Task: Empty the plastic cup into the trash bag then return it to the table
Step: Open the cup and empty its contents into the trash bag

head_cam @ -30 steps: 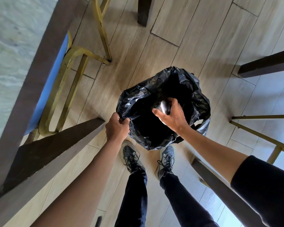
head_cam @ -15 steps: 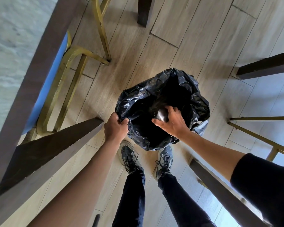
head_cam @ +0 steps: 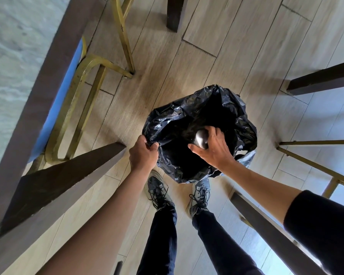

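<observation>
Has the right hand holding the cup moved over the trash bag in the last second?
Hardly. The right hand, gripping the cup, sits over the trash bag mouth as before, only slightly closer to the bag's far rim.

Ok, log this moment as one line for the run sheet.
phase: emptying | left hand: holding trash bag rim open | right hand: gripping plastic cup over bag mouth | contents: not visible | cup return: pending
</observation>
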`<control>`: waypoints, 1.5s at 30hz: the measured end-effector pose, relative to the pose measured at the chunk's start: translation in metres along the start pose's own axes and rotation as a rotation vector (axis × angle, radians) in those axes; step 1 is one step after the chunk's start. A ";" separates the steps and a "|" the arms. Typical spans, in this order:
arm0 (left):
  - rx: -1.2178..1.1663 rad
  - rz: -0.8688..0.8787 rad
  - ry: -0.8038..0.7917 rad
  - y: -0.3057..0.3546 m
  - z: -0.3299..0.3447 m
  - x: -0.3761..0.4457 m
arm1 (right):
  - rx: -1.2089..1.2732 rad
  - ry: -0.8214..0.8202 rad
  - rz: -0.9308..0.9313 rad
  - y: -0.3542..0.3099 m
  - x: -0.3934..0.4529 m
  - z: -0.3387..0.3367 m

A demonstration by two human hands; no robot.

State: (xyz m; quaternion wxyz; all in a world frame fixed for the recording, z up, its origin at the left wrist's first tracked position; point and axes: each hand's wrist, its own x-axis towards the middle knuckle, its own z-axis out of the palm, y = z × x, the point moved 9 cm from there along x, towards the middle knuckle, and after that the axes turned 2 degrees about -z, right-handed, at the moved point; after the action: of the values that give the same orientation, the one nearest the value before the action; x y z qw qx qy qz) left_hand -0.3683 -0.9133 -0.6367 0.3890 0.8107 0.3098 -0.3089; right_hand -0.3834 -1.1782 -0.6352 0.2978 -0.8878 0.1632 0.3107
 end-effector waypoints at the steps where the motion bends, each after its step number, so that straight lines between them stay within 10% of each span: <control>1: -0.002 -0.002 0.001 -0.001 0.000 0.000 | 0.001 0.008 0.003 0.001 0.000 0.000; 9: -0.024 0.007 -0.021 -0.002 0.004 0.001 | 0.017 0.069 -0.040 0.004 -0.004 -0.002; 18: 0.011 0.028 0.001 0.001 0.003 0.000 | 1.450 -0.095 0.569 0.016 -0.005 0.006; 23: 0.000 0.021 -0.006 0.001 0.003 -0.001 | 1.640 -0.218 0.549 0.008 -0.007 0.008; 34: 0.023 0.018 0.004 0.004 0.001 -0.004 | -0.493 -0.266 -0.049 0.009 0.007 0.002; 45: 0.095 0.046 0.018 0.016 -0.002 -0.011 | -0.576 -0.254 -0.033 0.011 0.005 0.010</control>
State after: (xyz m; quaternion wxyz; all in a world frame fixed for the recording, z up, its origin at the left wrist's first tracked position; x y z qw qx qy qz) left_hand -0.3624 -0.9227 -0.6203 0.3541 0.8380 0.2797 -0.3068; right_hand -0.3891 -1.1809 -0.6495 0.0570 -0.8923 0.0155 0.4475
